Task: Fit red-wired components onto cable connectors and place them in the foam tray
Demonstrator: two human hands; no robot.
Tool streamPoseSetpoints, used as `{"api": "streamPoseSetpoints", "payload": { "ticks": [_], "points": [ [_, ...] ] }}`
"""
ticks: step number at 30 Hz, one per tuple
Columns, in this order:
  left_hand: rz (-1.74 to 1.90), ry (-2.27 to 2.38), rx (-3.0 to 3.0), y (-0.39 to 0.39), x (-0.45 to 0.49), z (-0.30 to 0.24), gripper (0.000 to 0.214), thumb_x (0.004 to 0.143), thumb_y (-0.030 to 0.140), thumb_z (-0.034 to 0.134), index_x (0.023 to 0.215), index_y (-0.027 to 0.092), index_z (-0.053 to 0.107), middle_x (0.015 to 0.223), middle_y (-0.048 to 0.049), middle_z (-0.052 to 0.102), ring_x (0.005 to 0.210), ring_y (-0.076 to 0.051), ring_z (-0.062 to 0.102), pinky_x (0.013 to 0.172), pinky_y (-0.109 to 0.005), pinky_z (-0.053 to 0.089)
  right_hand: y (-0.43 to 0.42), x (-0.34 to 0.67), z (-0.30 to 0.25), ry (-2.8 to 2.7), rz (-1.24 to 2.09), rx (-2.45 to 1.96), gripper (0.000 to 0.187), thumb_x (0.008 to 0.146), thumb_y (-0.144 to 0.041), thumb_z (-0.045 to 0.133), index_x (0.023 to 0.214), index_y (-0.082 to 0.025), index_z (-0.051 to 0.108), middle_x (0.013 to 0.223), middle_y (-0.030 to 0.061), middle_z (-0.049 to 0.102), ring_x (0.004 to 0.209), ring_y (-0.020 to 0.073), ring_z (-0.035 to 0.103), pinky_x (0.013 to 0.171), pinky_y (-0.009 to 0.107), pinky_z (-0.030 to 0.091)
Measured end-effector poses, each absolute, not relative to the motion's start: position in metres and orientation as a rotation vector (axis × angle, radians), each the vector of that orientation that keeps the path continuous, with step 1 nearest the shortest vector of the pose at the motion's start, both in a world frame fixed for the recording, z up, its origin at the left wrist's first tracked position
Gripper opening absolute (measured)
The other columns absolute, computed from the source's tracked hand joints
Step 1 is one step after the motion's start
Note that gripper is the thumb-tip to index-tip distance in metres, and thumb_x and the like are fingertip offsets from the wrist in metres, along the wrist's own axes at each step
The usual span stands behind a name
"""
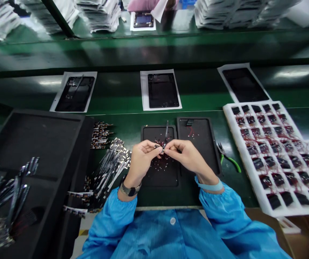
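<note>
Two hands meet over the middle of the counter (127, 126), both reaching out of blue sleeves. The left hand (141, 158), with a watch (129, 189) at the wrist, and the right hand (185, 154), with a blue band (210, 186), each pinch the same small part (163, 146) between thumb and fingertips. The fingertips of the two hands are almost touching. A thin dark strip (166, 131) stands up from the part, tilted slightly right. The part is held just above a black mat (167, 176) dotted with tiny bits.

A second black mat (200, 144) lies touching the first on its right, with a few red wires near its far end. Green-handled cutters (230, 158) lie just right of that mat.

A loose heap of flex strips (111, 165) lies fanned out beside the left hand. Left of the heap sits a large black tray (44, 144), and more strips (9, 190) are piled in its near compartment.

A white tray (248, 169) on the right holds rows of small black components with red wires, one to a pocket.

Three dark panels lie well apart on white sheets beyond the mats: left (75, 92), centre (162, 90) and right (244, 84).

Stacks of white sheets (100, 14) stand on the farthest level, and the detail there is blurred.
</note>
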State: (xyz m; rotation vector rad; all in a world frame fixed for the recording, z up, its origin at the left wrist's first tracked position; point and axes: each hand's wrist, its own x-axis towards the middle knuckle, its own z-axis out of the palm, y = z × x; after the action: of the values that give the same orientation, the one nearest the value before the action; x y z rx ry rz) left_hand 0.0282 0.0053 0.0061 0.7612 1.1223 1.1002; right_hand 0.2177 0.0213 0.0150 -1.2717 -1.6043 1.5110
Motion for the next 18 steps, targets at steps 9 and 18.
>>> {"api": "streamPoseSetpoints", "payload": {
  "ticks": [9,18],
  "points": [
    [1.051,1.191,0.850,0.0029,0.0301,0.0052,0.017,0.075,0.023,0.086,0.079,0.013,0.073,0.075,-0.0061,0.076,0.063,-0.014,0.070,0.064,-0.025,0.057,0.0190,0.2201,0.0134,-1.664,1.482,-1.323,0.024,0.091,-0.038,0.070,0.083,-0.016,0.072,0.057,-0.0057,0.044,0.055,0.0104,0.034,0.054,0.027,0.027],
    [1.018,1.056,0.698,0.0073,0.0277,0.0050,0.020,0.072,0.022,0.088,0.076,0.011,0.073,0.071,-0.0072,0.076,0.059,-0.015,0.070,0.061,-0.027,0.058,0.0193,0.2230,0.0133,-1.587,1.560,-1.281,0.021,0.090,-0.038,0.074,0.086,-0.017,0.073,0.063,-0.0032,0.053,0.059,0.0118,0.040,0.058,0.028,0.031]
  ]
}}
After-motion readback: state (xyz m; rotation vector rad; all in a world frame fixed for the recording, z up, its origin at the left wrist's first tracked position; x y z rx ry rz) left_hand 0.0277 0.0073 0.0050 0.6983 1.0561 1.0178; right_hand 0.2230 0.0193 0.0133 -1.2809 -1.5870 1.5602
